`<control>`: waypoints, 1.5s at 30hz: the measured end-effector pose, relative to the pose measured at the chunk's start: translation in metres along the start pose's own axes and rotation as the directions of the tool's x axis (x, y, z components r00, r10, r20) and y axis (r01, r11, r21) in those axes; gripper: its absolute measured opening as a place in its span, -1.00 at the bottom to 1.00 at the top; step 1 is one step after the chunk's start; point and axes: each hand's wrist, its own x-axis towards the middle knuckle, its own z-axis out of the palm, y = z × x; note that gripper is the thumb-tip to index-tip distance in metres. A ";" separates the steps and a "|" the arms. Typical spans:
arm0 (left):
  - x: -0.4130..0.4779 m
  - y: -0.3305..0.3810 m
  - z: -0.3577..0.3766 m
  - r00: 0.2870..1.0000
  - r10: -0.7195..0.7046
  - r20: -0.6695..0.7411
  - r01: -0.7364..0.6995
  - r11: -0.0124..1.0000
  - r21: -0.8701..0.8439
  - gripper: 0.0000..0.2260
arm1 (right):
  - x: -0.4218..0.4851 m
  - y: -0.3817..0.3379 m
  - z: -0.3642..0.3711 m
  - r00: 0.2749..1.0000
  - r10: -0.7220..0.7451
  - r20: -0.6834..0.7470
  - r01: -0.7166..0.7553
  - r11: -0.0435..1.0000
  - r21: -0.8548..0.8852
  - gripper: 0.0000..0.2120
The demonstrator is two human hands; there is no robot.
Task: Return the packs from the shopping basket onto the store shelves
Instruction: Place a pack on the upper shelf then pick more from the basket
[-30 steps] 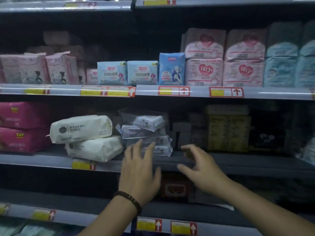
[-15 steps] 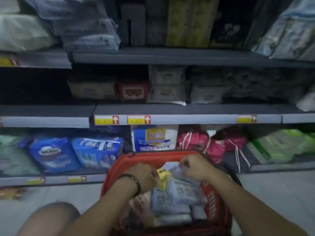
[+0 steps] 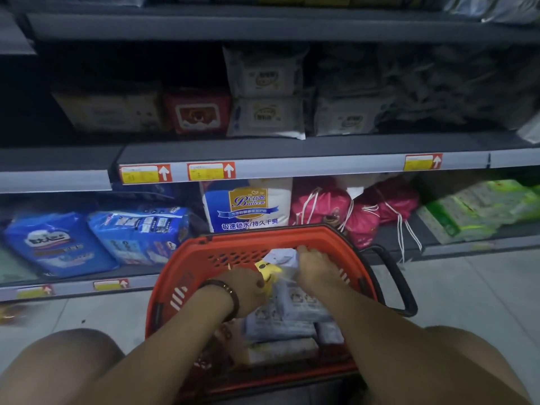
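The store shelves (image 3: 292,147) are grey metal, three tiers in view, and fill the whole background. The red shopping basket (image 3: 263,235) stands on the pale floor tiles directly in front of the lowest tier, its black handle (image 3: 400,285) folded down to the right.

On the lowest tier stands a blue-and-white pack (image 3: 248,206) with a gold badge that appears to read "Baileen" and white characters 极速锁水/持久干爽. Blue packs (image 3: 137,232) lie to its left, pink drawstring bags (image 3: 321,206) to its right, and green packs (image 3: 473,209) at the far right. On the tier above is a red pack (image 3: 198,112) with a bear picture among white ones; their print is too dim to read.

The packs (image 3: 295,308) still to be returned are in the basket: flat, pale blue-grey, film-wrapped, stacked in layers, their print too blurred to read.

Both hands are down inside the basket, close together but apart. The left hand (image 3: 247,287) grips a small yellow pack (image 3: 268,271) with a face printed on it. The right hand (image 3: 314,270) has its fingers curled over a white pack (image 3: 282,255) at the top of the stack.

Yellow price tags (image 3: 144,173) with white arrows on red sit on the shelf edges; their figures are illegible. A dark bracelet (image 3: 228,293) is on the left wrist.
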 end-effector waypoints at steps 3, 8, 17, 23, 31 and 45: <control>0.001 -0.003 0.001 0.998 -0.060 0.010 0.061 0.987 -0.149 -0.64 | -0.003 0.003 -0.009 0.998 -0.051 -0.030 0.049 0.997 -0.058 -0.59; 0.007 0.000 -0.006 0.963 -0.235 0.132 0.220 0.403 -0.888 -0.50 | -0.023 -0.004 -0.029 0.944 -0.307 -0.116 0.304 0.952 -0.043 -0.67; 0.017 -0.012 0.003 0.917 -0.370 0.150 0.129 -0.080 -0.988 -0.77 | -0.035 -0.006 -0.019 0.892 -0.452 0.016 0.442 0.879 0.178 -0.45; 0.007 -0.041 -0.012 0.894 -0.444 0.058 0.121 0.115 -0.986 -0.72 | -0.011 0.027 0.002 0.962 -0.098 0.254 0.108 0.994 -0.026 -0.42; -0.002 -0.069 -0.017 0.884 -0.468 0.018 0.035 0.028 -0.999 -0.83 | -0.015 0.024 0.032 0.879 -0.095 0.467 0.245 0.930 -0.272 0.29; -0.035 -0.055 -0.023 0.898 -0.399 -0.186 -0.151 0.118 -0.981 -0.53 | -0.033 -0.002 -0.061 0.948 -0.312 -0.057 0.298 0.814 0.499 -0.44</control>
